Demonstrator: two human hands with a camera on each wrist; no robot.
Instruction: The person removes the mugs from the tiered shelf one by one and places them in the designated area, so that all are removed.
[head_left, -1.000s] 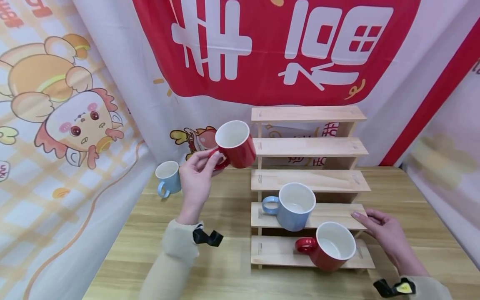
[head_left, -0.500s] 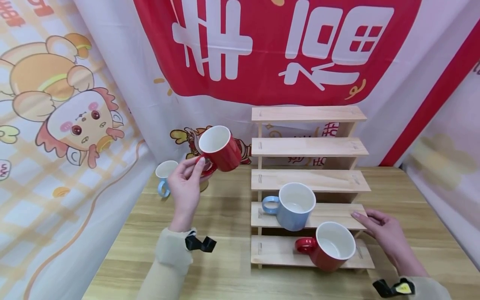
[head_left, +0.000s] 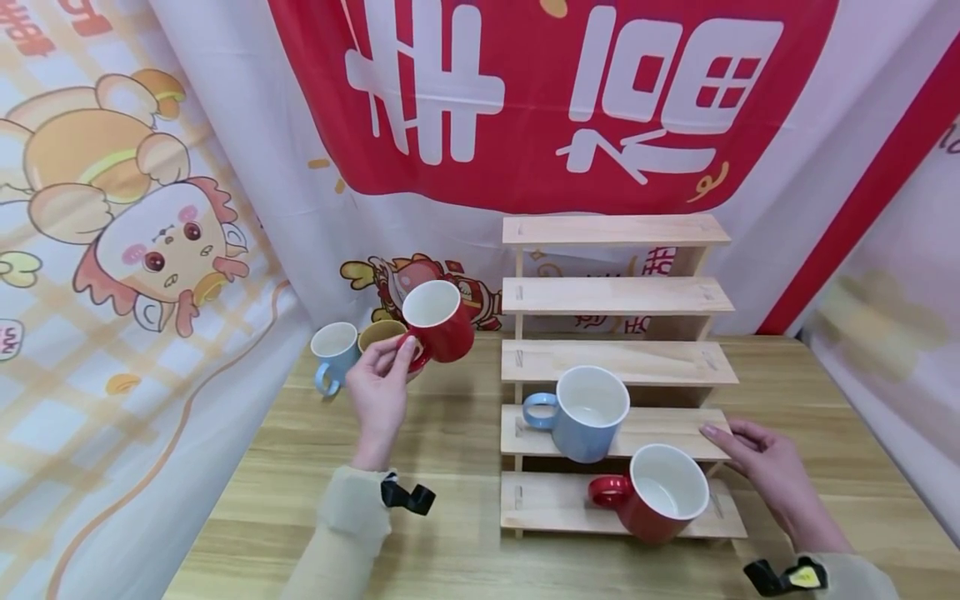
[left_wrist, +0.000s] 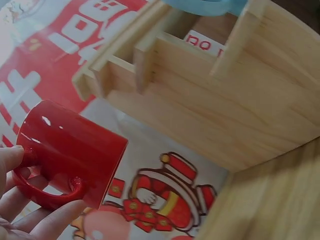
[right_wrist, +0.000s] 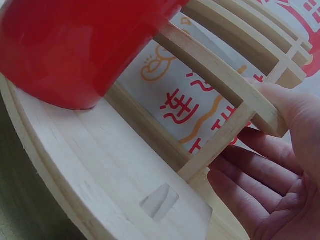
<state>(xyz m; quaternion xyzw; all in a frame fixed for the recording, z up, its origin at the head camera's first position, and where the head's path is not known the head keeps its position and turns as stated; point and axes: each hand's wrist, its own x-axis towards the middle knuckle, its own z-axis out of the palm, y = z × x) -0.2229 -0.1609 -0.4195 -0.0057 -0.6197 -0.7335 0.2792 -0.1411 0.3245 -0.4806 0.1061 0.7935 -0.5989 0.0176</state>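
Note:
My left hand (head_left: 378, 396) pinches the handle of a red mug (head_left: 450, 337), white inside, in the air left of a wooden stepped shelf (head_left: 615, 362). In the left wrist view this mug (left_wrist: 75, 145) tilts beside the shelf's side panel (left_wrist: 200, 105). My right hand (head_left: 776, 471) grips the right end of the second-lowest step, thumb on top; the right wrist view shows its fingers (right_wrist: 245, 197) below the board. A light blue mug (head_left: 585, 437) stands on that step, handle left. Another red mug (head_left: 652, 512) sits on the lowest step, handle also left.
Behind my left hand, at the table's back left, stand a second light blue mug (head_left: 341, 354) and a partly hidden mug with a tan inside (head_left: 381, 333). Printed cloth (head_left: 420, 179) hangs behind the wooden table (head_left: 442, 500) and along its sides.
My left hand has moved the red mug left and down, away from the shelf. The tan-lined mug now shows behind it. My right hand stays at the step's end.

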